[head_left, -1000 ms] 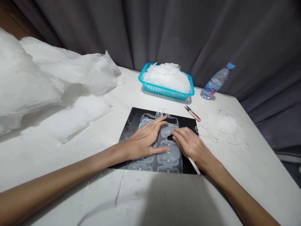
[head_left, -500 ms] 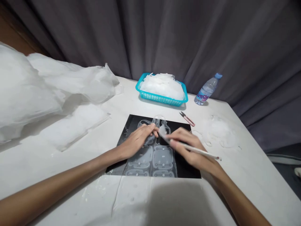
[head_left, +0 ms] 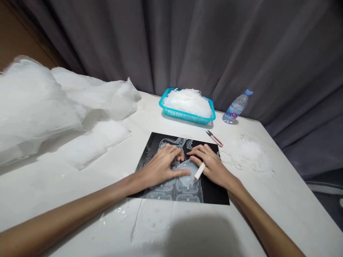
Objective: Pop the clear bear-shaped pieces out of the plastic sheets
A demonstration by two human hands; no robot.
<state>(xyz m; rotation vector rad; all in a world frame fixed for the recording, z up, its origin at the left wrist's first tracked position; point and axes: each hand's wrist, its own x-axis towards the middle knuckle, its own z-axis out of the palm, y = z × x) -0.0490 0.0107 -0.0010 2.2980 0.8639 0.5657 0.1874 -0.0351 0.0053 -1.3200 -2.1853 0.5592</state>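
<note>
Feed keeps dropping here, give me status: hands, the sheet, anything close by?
Left hand flat on clear moulded plastic sheet over black mat. Right hand grips white stick tool. Pink snips lie clear, beyond.

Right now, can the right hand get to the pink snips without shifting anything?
Probably yes. The right hand rests on the clear sheet, a white tool in its grip. The snips lie just beyond it on bare table, nothing between. The hand is occupied, though.

Grey curtain (head_left: 187, 46) bhd white table (head_left: 281, 200)
</note>
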